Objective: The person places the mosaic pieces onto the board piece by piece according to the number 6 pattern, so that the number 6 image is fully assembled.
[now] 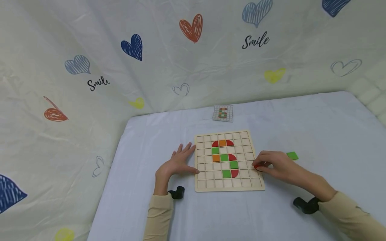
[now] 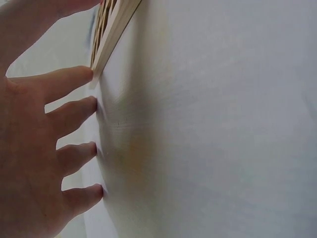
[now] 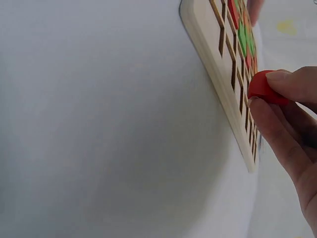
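A wooden grid board (image 1: 210, 184) lies on the table, with red, orange and green tiles set in several of its squares in a curving shape. My left hand (image 1: 177, 162) is spread at the board's left edge, thumb and index fingertip right at the rim. In the left wrist view its fingers (image 2: 74, 111) are straight and apart. My right hand (image 1: 278, 165) pinches a red tile (image 3: 262, 88) with a rounded edge between thumb and fingertips, over the board's right edge. The fingers cover part of that tile.
A loose green tile (image 1: 292, 155) lies on the table right of the board, beyond the right hand. Behind the board lies a small pattern card (image 1: 217, 116) showing a gridded coloured figure. A white cloth (image 1: 163, 134) covers the table, and a printed curtain (image 1: 156, 77) hangs behind.
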`<state>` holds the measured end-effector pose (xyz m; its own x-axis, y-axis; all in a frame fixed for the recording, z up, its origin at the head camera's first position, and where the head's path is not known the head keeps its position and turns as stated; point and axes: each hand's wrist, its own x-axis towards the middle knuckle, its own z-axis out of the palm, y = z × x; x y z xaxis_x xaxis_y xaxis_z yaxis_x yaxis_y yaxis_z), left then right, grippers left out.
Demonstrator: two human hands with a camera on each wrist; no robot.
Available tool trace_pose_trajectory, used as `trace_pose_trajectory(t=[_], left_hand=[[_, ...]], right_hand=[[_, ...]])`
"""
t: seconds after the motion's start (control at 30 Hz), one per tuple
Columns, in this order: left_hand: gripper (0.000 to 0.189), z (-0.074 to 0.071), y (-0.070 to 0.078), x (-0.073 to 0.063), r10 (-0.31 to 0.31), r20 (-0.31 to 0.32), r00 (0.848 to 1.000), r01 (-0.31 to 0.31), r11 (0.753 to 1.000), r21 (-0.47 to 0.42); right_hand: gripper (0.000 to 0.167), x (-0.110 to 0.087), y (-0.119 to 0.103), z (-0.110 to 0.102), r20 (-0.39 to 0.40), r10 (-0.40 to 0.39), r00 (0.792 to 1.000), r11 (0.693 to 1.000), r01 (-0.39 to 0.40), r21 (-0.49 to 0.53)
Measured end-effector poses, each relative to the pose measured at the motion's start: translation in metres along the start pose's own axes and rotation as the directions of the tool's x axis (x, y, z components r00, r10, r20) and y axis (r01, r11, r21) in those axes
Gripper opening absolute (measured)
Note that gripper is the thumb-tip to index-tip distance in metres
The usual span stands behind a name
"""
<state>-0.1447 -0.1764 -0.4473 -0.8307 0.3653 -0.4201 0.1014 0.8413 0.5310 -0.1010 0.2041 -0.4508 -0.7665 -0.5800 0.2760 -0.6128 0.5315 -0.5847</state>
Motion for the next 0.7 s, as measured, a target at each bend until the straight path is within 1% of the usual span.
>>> trace_pose_trajectory(t=[0.07,0.33,0.5,0.7], left_hand=[[0.104,0.0,0.0,0.0,0.0,0.0,1.0,0.0,1.0,-0.003],[0.105,-0.001,-0.001,0.0,0.002,0.003,1.0,-0.002,1.0,-0.007],[0.105,0.0,-0.001,0.001,0.005,0.0,1.0,-0.005,1.0,-0.006],[0.104,-0.001,-0.001,0.001,-0.002,0.007,1.0,0.002,1.0,-0.008]], right_hand=[[0.027,0.005,-0.003,0.002,0.02,0.015,1.0,1.0,-0.015,0.006],[0.023,0.026,-0.013,0.012,0.068,0.014,0.998,0.999,-0.017,0.045],[0.021,0.038,-0.018,0.018,0.123,0.012,0.992,0.994,-0.025,0.106],[0.018,0.05,-0.02,0.031,0.145,-0.028,0.989,0.99,0.008,0.138]])
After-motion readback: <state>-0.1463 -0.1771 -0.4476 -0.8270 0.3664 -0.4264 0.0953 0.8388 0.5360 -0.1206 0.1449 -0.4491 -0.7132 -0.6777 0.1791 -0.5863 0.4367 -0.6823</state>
